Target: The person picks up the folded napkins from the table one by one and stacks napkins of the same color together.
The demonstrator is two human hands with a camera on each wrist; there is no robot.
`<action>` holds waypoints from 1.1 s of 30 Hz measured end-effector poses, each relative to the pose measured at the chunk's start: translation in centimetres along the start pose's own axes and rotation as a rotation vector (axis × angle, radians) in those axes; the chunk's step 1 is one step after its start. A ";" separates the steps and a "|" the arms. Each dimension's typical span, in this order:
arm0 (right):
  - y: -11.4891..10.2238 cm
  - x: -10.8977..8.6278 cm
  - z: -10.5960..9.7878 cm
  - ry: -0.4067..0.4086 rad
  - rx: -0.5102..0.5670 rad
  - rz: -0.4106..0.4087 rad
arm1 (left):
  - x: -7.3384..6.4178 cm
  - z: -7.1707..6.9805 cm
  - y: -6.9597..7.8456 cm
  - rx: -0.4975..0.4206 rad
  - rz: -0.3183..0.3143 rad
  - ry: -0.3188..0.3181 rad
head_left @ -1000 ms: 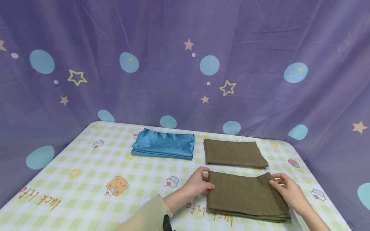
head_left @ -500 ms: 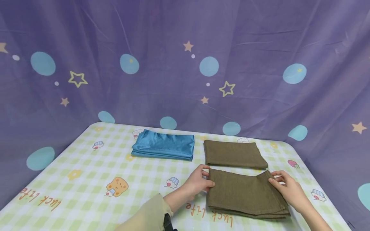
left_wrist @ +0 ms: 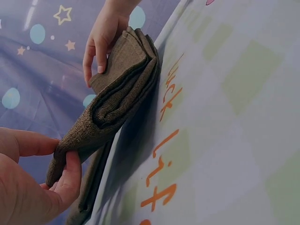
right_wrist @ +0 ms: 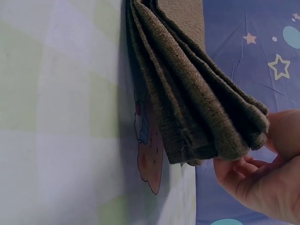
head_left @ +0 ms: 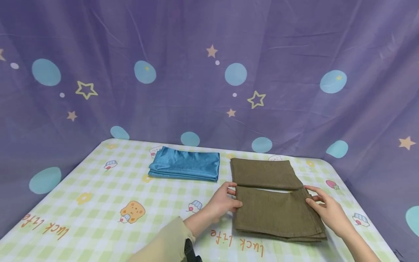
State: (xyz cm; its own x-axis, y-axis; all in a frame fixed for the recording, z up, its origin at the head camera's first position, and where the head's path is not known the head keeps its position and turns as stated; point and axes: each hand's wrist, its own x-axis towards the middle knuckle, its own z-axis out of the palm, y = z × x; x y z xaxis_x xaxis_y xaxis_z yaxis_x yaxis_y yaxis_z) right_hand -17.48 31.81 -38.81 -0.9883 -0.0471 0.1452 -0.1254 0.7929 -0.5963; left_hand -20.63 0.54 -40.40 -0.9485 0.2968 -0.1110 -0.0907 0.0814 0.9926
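Observation:
A folded brown cloth (head_left: 275,213) is at the front right of the table, its far edge almost meeting a second folded brown cloth (head_left: 265,174) behind it. My left hand (head_left: 223,202) pinches the far left corner of the nearer cloth between thumb and fingers. At the opposite corner, my right hand (head_left: 330,211) pinches it the same way. The left wrist view shows the cloth's rolled layers (left_wrist: 119,89) lifted off the table at the held end. Loose layered edges (right_wrist: 187,93) fan out towards my right fingers in the right wrist view.
A folded shiny blue cloth (head_left: 186,164) lies at the back, left of the brown ones. A green-and-white checked tablecloth (head_left: 98,203) with printed cartoons covers the table. Behind it hangs a purple curtain (head_left: 183,98) with stars and dots.
Both hands have moved the nearer brown cloth away from me, towards the farther brown cloth, narrowing the gap between them. Both hands keep their pinch on its corners. The other cloths have not moved.

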 end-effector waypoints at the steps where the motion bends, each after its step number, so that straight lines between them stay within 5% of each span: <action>1: 0.0 0.1 -0.1 -0.001 -0.001 -0.001 | 0.1 0.0 0.1 -0.001 0.002 0.000; 33: -0.9 3.1 -1.3 0.043 0.088 -0.043 | 2.0 -0.6 2.0 0.004 0.038 0.061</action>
State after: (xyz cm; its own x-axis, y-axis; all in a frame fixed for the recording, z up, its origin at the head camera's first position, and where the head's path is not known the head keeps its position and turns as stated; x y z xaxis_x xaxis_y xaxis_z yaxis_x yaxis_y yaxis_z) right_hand -20.33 31.73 -36.80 -0.9774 -0.0528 0.2049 -0.1771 0.7341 -0.6555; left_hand -22.94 0.72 -38.57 -0.9679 0.2414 -0.0701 -0.0535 0.0747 0.9958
